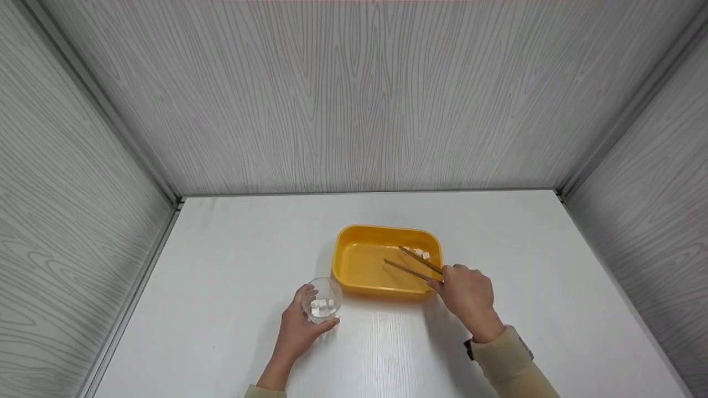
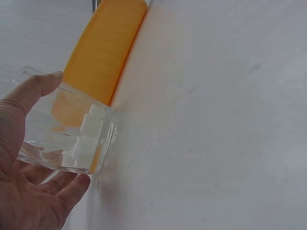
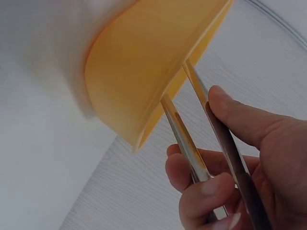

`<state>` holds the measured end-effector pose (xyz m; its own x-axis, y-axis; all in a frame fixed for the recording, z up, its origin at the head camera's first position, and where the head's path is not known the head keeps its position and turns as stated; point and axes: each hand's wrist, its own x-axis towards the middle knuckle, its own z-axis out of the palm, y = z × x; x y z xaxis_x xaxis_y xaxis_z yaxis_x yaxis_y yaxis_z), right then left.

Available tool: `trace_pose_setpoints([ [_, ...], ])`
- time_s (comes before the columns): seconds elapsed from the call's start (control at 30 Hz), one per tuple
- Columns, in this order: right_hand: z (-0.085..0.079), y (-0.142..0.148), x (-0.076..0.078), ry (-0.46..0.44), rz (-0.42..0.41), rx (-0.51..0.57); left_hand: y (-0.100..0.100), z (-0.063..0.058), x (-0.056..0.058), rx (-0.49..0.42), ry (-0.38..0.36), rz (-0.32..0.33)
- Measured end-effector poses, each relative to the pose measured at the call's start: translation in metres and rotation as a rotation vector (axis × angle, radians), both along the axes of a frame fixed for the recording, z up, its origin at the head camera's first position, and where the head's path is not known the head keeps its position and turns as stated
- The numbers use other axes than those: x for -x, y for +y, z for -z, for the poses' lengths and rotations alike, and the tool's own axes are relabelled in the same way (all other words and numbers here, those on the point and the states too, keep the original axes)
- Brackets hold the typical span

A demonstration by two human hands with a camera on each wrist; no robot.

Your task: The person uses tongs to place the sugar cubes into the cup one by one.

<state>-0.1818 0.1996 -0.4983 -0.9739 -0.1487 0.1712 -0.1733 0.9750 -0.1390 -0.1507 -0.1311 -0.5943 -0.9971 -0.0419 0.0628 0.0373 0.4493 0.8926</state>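
My left hand [image 1: 298, 326] grips a clear glass [image 2: 62, 129], thumb on one side and fingers on the other. Several small white cubes [image 1: 322, 307] lie at the bottom of the glass. Beside it is a yellow tray [image 1: 359, 289]. My right hand [image 1: 467, 290] holds slim metal tongs [image 3: 223, 132], their two arms spread apart and reaching over the tray's near right rim. Nothing shows between the tips. A few more white cubes [image 1: 425, 255] lie in the tray's far right corner, close to the tip of the upper arm.
Glass and tray are on a white table [image 1: 232, 265]. Grey wood-grain panels [image 1: 359, 99] stand at the back and on both sides. A dark band circles the right wrist at the beige sleeve [image 1: 503, 354].
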Motion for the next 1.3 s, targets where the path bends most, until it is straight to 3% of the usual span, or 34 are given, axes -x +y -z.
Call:
trace_pose_setpoints([
  [0.27,-0.001,-0.004,0.003,-0.008,0.050,-0.034,-0.001,0.001,-0.001,0.008,0.005,0.001],
  [0.53,0.000,-0.006,0.009,-0.071,0.090,-0.063,-0.001,0.000,-0.001,0.000,0.005,0.000],
  [0.83,0.007,-0.012,0.014,-0.079,0.082,-0.106,0.000,0.000,0.000,-0.003,-0.016,0.000],
  [1.3,0.008,-0.014,0.016,-0.089,0.079,-0.102,-0.002,0.002,0.001,-0.001,0.022,0.022],
])
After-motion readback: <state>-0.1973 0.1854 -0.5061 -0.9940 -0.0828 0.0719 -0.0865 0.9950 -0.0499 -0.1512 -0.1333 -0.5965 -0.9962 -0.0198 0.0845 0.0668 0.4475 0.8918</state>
